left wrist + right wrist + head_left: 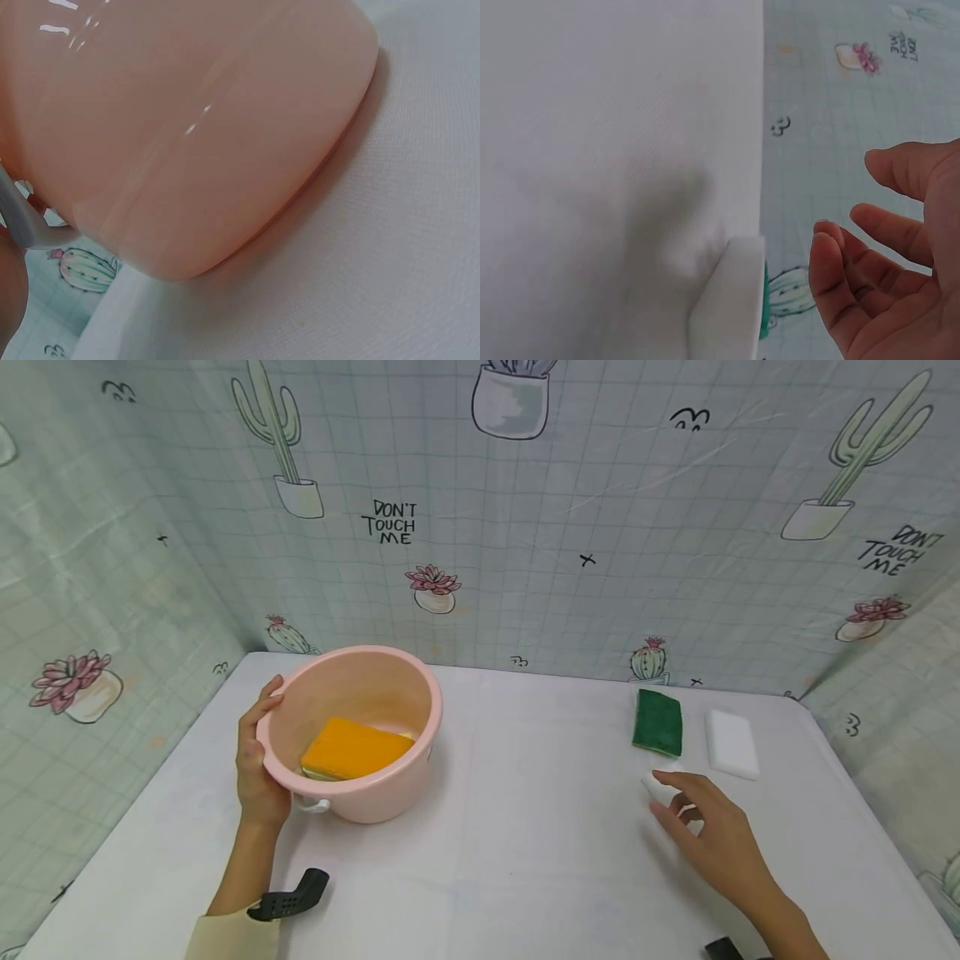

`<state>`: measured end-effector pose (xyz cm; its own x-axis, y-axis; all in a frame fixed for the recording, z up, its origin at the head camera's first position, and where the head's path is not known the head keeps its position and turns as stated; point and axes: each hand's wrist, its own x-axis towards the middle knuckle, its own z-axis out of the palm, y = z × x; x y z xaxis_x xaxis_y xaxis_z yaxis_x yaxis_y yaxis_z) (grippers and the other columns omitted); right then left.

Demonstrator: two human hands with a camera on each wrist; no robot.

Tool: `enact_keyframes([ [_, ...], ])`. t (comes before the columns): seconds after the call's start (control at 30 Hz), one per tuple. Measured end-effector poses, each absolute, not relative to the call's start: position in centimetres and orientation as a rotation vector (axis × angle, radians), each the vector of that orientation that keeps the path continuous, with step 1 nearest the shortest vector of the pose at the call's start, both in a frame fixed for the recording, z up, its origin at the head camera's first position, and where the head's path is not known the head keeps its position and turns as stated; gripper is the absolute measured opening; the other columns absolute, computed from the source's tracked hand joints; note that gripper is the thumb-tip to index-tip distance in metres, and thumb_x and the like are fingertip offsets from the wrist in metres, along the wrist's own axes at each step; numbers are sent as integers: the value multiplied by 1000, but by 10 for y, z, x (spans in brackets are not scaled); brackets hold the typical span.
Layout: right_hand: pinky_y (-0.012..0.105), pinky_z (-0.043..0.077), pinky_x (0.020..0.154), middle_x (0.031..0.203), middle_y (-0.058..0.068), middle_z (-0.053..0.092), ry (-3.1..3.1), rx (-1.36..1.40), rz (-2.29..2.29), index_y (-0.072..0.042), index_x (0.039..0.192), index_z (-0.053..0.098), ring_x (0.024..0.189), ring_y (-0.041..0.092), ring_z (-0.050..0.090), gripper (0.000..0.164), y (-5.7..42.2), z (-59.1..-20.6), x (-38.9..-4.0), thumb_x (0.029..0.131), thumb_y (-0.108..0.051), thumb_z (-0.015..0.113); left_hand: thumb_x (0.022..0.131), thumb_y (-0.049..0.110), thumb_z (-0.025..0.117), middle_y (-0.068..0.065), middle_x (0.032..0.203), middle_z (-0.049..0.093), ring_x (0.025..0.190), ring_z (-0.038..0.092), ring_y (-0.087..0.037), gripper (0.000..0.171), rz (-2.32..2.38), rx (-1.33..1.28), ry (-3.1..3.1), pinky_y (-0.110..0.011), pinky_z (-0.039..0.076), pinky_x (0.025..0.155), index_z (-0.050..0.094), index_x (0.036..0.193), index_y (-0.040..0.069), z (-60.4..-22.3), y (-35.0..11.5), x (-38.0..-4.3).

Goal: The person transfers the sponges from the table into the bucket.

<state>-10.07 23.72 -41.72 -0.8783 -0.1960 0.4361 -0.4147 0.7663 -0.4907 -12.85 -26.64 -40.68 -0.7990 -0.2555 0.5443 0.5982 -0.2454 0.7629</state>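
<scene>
My left hand [258,768] grips the rim of a pink plastic basin [390,797] from its left side. The basin's outer wall [210,135] fills much of the left wrist view, close to the white tabletop. Inside the basin lies an orange sponge [356,747] with a pale green underside. My right hand [712,831] hovers with bent fingers and thumb apart, holding nothing. Beyond its fingertips is a small white block [657,788], partly hidden by the hand. In the right wrist view a white block [731,300] stands below and left of the right hand [892,262].
A green scouring pad [658,722] and a flat white sponge [732,743] lie at the back right of the white table [525,860]. A cactus-print curtain [525,527] rises behind and along both sides. A light handle [311,805] juts from the basin's front.
</scene>
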Motion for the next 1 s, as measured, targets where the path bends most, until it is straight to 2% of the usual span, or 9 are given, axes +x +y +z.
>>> enact_keyframes([
  [0.37,11,47,59,104,4,56,-2648,334,833,-9,124,59,73,2,51,47,261,-428,-94,81,-10,77,90,36,56,-14,151,28,137,24,-32,47,-2080,-426,-1461,-30,33,108,55,127,7,-408,-267,-127],
  [0.53,15,48,58,98,2,53,-2697,261,829,-10,125,58,71,3,51,48,271,-432,-94,81,-17,77,90,36,56,-13,151,28,136,25,-32,47,-2086,-430,-1459,-30,34,107,55,127,7,-409,-268,-127],
  [0.7,18,41,51,94,3,51,-2708,222,787,-10,125,58,66,3,48,50,276,-436,-92,80,-20,79,90,35,56,-13,152,28,137,24,-32,46,-2092,-437,-1457,-30,34,107,55,127,7,-408,-268,-128],
  [0.8,19,37,49,98,4,52,-2715,198,769,-9,124,58,63,3,45,52,277,-436,-90,78,-20,80,90,34,56,-13,152,28,137,24,-32,46,-2087,-439,-1465,-29,34,107,55,127,8,-408,-268,-128],
  [1.0,17,37,47,107,4,55,-2725,186,756,-11,122,61,60,2,45,53,281,-436,-86,74,-18,82,90,34,55,-14,152,27,136,24,-32,46,-2076,-460,-1473,-29,34,107,54,128,7,-409,-268,-129],
])
